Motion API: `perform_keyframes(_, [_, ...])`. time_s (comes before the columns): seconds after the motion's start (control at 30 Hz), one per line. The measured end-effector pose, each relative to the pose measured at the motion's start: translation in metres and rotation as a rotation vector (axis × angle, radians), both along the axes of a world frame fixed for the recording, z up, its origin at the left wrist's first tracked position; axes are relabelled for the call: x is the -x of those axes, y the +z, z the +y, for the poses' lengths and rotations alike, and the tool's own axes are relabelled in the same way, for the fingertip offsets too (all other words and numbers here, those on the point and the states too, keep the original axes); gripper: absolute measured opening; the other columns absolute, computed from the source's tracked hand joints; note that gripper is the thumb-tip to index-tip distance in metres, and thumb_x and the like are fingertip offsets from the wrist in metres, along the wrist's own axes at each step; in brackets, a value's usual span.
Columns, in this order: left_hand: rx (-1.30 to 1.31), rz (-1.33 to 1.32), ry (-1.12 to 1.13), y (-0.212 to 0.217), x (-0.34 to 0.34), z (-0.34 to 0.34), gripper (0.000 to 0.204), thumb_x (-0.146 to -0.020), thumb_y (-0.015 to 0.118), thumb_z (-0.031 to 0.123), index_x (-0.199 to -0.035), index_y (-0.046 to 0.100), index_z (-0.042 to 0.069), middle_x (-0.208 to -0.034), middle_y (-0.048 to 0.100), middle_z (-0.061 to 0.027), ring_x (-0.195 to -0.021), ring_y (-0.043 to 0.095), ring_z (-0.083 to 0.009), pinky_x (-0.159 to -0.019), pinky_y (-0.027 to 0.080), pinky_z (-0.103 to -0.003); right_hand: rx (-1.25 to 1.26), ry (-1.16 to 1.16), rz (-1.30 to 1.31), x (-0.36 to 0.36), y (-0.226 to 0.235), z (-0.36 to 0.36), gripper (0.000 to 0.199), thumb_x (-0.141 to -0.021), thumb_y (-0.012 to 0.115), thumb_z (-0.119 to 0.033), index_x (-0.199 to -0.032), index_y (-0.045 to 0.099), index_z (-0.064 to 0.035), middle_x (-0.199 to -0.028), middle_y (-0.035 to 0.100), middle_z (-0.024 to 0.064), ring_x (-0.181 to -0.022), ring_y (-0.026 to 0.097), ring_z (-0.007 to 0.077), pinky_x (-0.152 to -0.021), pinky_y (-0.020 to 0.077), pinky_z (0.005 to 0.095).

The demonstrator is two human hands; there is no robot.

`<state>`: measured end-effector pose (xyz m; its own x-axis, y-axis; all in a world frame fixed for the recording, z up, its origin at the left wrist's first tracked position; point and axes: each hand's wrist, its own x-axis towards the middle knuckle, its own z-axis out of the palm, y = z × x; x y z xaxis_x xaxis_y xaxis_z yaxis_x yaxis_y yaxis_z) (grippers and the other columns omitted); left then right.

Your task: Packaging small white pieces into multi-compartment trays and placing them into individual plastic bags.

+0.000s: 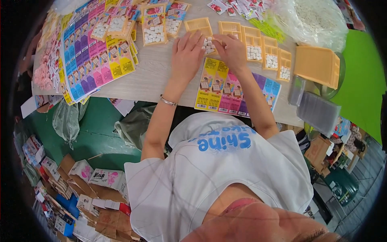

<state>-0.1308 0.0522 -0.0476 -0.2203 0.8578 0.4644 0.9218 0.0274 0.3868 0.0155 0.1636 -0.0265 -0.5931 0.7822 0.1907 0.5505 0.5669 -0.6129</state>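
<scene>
The head camera shows, at the far left of a wood-grain table (155,82), a heap of small pink items (43,76). Next to it lie overlapping printed card sheets (82,56) in blue, purple, pink and yellow, with pale-orange trays of white pieces resting on their upper right part. Just right of these stands a filled compartment tray (155,43), white pieces in its lower part and a printed insert above.

The left hand (188,50), a bracelet (168,101) on its wrist, reaches over the central compartment tray (199,26), fingers nearly straight and resting at its left side. White pieces (208,44) show in this tray's lower part, between the hands; the upper compartments are bare. The right hand (231,50) is at its right side, fingers curled and thumb close to them; whether either hand pinches a piece I cannot tell. Below the hands lies another multicoloured card sheet (219,86), partly under the right forearm.

Further right, four compartment trays (252,40) stand in a slanting row, near bright green strips (268,30), a clear bag (316,20) and a pale-orange plastic box (314,66).
</scene>
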Motion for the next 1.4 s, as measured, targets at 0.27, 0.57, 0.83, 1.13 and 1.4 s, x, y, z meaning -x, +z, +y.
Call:
perform_keyframes(0.27, [0.072,0.007,-0.095,-0.02,0.008,-0.015,0.045,-0.092,0.069,0.026,-0.135,0.062,0.014,-0.142,0.059,-0.0002,-0.14,0.045,-0.0208,-0.119,0.026,-0.053,-0.017,0.076,-0.203,0.0,0.004,0.009,0.019,-0.089,0.068,-0.03,-0.1,0.077,-0.0175,-0.09,0.071,0.0101,-0.077,0.069,0.0338,-0.067,0.0547,0.0439])
perform_keyframes(0.57, [0.276,0.04,-0.125,-0.009,0.002,-0.019,0.07,-0.091,0.066,0.047,-0.151,0.046,0.017,-0.158,0.042,0.0003,-0.151,0.029,-0.0222,-0.123,0.016,-0.056,1.34,-0.298,0.951,-0.013,0.011,0.029,0.015,-0.097,0.064,-0.014,-0.105,0.065,-0.0012,-0.082,0.061,0.0022,-0.073,0.062,0.015,-0.057,0.0468,0.0227])
perform_keyframes(0.83, [0.306,0.004,-0.198,0.0,0.007,-0.025,0.076,-0.093,0.064,0.048,-0.156,0.037,0.016,-0.162,0.037,-0.0046,-0.152,0.027,-0.0271,-0.123,0.014,-0.057,1.677,-0.133,1.032,-0.028,0.002,0.02,0.023,-0.101,0.056,-0.007,-0.122,0.057,0.0006,-0.101,0.063,0.0091,-0.075,0.058,0.0119,-0.052,0.0412,0.0182])
perform_keyframes(1.13, [0.058,-0.107,-0.046,-0.003,-0.001,-0.038,0.042,-0.089,0.072,0.025,-0.128,0.064,0.014,-0.127,0.06,-0.0039,-0.125,0.053,-0.0237,-0.115,0.03,-0.056,0.882,-0.018,0.363,-0.012,0.007,0.015,0.028,-0.106,0.053,-0.019,-0.123,0.068,-0.0017,-0.076,0.053,-0.0038,-0.066,0.045,0.0042,-0.06,0.0369,0.0189])
perform_keyframes(1.4, [-0.046,-0.066,-0.037,-0.018,-0.002,-0.038,0.03,-0.088,0.072,0.019,-0.117,0.071,0.014,-0.121,0.064,0.0007,-0.12,0.057,-0.019,-0.115,0.03,-0.053,0.605,0.1,0.282,0.016,-0.006,0.005,0.022,-0.1,0.06,-0.017,-0.115,0.066,-0.0013,-0.082,0.063,0.0005,-0.073,0.058,0.0108,-0.069,0.0479,0.0234])
